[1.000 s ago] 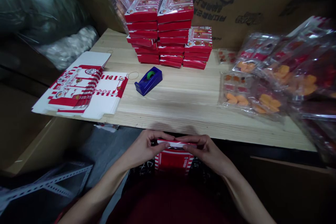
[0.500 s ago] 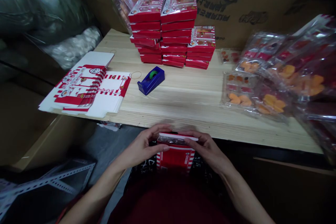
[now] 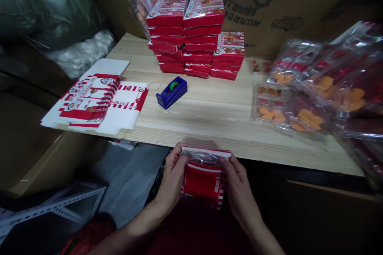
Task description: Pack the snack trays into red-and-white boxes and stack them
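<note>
A red and white striped cardboard box (image 3: 202, 183) is held upright against the body, just in front of the table edge. Its top end is open, and shiny clear plastic packaging (image 3: 206, 158) shows inside. My left hand (image 3: 175, 175) grips the box's left side, thumb near the open rim. On the right side my right hand (image 3: 237, 177) closes round it the same way, thumb at the opening. The fingers behind the box are hidden. Beyond the hands, a blue tape dispenser (image 3: 172, 92) with a green core sits on the table.
Stacked red boxes (image 3: 199, 36) stand at the back of the wooden table (image 3: 218, 107). Flat printed box blanks (image 3: 86, 103) lie at the left. Clear bags with orange toy-like pieces (image 3: 308, 87) pile up at the right. A large carton (image 3: 287, 8) stands behind.
Both hands have shifted from the box's top flap down to its sides, thumbs now at the rim. The opening shows wider, with more plastic visible inside.
</note>
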Demonstrator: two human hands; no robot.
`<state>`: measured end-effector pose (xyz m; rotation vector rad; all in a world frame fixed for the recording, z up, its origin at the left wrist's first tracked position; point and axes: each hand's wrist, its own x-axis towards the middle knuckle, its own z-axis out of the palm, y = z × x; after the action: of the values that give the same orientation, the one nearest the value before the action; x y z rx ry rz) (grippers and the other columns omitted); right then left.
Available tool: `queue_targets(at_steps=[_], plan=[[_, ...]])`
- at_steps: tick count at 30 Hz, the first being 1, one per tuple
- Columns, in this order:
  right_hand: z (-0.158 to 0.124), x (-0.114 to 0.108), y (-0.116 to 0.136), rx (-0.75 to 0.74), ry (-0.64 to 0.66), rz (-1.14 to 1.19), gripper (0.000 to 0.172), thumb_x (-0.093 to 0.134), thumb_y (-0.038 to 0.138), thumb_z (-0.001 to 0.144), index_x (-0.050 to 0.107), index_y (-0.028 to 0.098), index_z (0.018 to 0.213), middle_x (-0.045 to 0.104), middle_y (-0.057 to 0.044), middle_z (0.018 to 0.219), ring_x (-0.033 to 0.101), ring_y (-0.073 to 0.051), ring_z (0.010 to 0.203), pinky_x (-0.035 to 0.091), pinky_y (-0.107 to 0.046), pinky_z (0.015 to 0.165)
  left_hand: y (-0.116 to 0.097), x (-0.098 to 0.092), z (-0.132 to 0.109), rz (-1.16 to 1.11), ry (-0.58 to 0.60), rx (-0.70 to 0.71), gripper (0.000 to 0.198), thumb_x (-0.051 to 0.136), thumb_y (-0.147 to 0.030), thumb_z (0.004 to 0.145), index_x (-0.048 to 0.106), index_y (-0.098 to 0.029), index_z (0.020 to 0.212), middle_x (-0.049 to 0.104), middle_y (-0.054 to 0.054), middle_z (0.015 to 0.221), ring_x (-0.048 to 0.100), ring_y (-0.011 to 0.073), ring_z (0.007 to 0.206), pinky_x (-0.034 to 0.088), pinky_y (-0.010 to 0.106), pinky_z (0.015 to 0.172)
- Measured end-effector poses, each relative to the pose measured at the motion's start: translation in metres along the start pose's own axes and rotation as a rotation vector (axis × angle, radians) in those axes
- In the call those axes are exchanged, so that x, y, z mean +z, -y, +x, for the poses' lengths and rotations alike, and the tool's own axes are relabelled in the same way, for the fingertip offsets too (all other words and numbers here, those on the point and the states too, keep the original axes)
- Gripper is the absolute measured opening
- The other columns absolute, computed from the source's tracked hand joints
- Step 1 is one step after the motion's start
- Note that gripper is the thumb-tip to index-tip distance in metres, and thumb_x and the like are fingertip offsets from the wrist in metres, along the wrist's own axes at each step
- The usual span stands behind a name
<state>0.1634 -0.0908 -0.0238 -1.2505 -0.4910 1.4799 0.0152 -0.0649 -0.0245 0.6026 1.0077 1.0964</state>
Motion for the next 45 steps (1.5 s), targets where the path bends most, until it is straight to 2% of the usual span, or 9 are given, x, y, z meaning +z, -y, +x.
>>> queue_targets(at_steps=[7, 11, 15, 27, 30, 33, 37, 42, 45], plan=[[-0.008, -0.004, -0.011, 0.055, 0.024, -0.026, 0.026, 0.078, 0.047, 0.085, 0.076, 0.023, 0.095, 0.080, -0.003, 0.088, 0.071, -0.020, 0.075, 0.055, -0.032, 0.072, 0.001, -0.006, -0.008, 0.005, -0.115, -0.131, 0.007, 0.066, -0.017, 0.079, 0.062, -0.019, 0.084, 0.057, -0.005, 0.062, 0.047, 0.0087, 0.051, 0.036, 0.019, 0.052], [-0.003, -0.007, -0.013, 0.063, -0.016, -0.016, 0.022, 0.080, 0.042, 0.081, 0.074, 0.022, 0.088, 0.076, 0.001, 0.074, 0.065, -0.016, 0.062, 0.049, -0.026, 0.060, -0.005, -0.009, -0.007, 0.016, -0.027, -0.227, 0.013, 0.068, -0.020, 0.078, 0.065, -0.018, 0.090, 0.063, -0.002, 0.073, 0.054, 0.0105, 0.061, 0.042, 0.021, 0.059], [-0.004, -0.006, -0.006, 0.073, -0.004, -0.012, 0.020, 0.080, 0.041, 0.082, 0.072, 0.023, 0.083, 0.073, 0.001, 0.071, 0.063, -0.015, 0.061, 0.048, -0.026, 0.060, -0.010, -0.008, -0.009, 0.002, -0.001, -0.267, 0.015, 0.069, -0.026, 0.080, 0.068, -0.017, 0.092, 0.066, 0.001, 0.079, 0.059, 0.0134, 0.069, 0.046, 0.023, 0.065], [0.009, -0.012, -0.009, 0.201, -0.101, 0.072, 0.019, 0.084, 0.023, 0.059, 0.072, 0.021, 0.073, 0.066, 0.006, 0.057, 0.053, -0.011, 0.050, 0.039, -0.022, 0.052, 0.010, -0.010, 0.014, 0.037, -0.061, -0.353, 0.016, 0.066, -0.009, 0.062, 0.065, -0.017, 0.075, 0.061, -0.004, 0.057, 0.050, 0.0089, 0.048, 0.036, 0.021, 0.051], [0.013, -0.021, -0.008, 0.211, -0.141, 0.117, 0.022, 0.085, 0.021, 0.057, 0.073, 0.021, 0.075, 0.070, 0.004, 0.061, 0.057, -0.011, 0.052, 0.043, -0.022, 0.054, 0.004, -0.013, 0.017, -0.028, 0.111, -0.417, 0.021, 0.075, -0.015, 0.072, 0.072, -0.017, 0.092, 0.075, 0.002, 0.079, 0.067, 0.0144, 0.068, 0.048, 0.026, 0.069], [0.015, -0.028, -0.005, 0.213, -0.147, 0.136, 0.027, 0.088, 0.020, 0.057, 0.073, 0.021, 0.079, 0.072, 0.004, 0.063, 0.061, -0.012, 0.054, 0.047, -0.024, 0.057, -0.004, -0.019, 0.017, -0.141, 0.268, -0.465, 0.028, 0.074, -0.033, 0.085, 0.075, -0.017, 0.107, 0.078, 0.010, 0.101, 0.073, 0.0246, 0.096, 0.052, 0.036, 0.089], [0.013, -0.027, -0.005, 0.196, -0.104, 0.109, 0.026, 0.089, 0.023, 0.061, 0.073, 0.021, 0.081, 0.074, 0.002, 0.066, 0.063, -0.013, 0.057, 0.047, -0.024, 0.059, -0.006, -0.025, 0.018, -0.156, 0.237, -0.477, 0.028, 0.072, -0.030, 0.084, 0.077, -0.015, 0.107, 0.080, 0.012, 0.099, 0.073, 0.0297, 0.100, 0.053, 0.040, 0.089], [0.011, -0.026, -0.007, 0.200, -0.008, 0.094, 0.023, 0.086, 0.036, 0.073, 0.074, 0.025, 0.090, 0.081, 0.000, 0.084, 0.073, -0.020, 0.075, 0.054, -0.031, 0.073, -0.002, -0.030, 0.024, -0.098, 0.146, -0.453, 0.027, 0.071, -0.015, 0.075, 0.080, -0.013, 0.100, 0.081, 0.010, 0.089, 0.074, 0.0235, 0.087, 0.053, 0.030, 0.078], [0.013, -0.033, -0.007, 0.246, 0.071, 0.164, 0.027, 0.075, 0.048, 0.081, 0.076, 0.026, 0.096, 0.082, -0.003, 0.096, 0.075, -0.026, 0.093, 0.056, -0.038, 0.085, -0.003, -0.032, 0.027, -0.082, 0.153, -0.437, 0.029, 0.069, -0.014, 0.075, 0.081, -0.014, 0.102, 0.082, 0.010, 0.093, 0.075, 0.0222, 0.086, 0.054, 0.031, 0.081]])
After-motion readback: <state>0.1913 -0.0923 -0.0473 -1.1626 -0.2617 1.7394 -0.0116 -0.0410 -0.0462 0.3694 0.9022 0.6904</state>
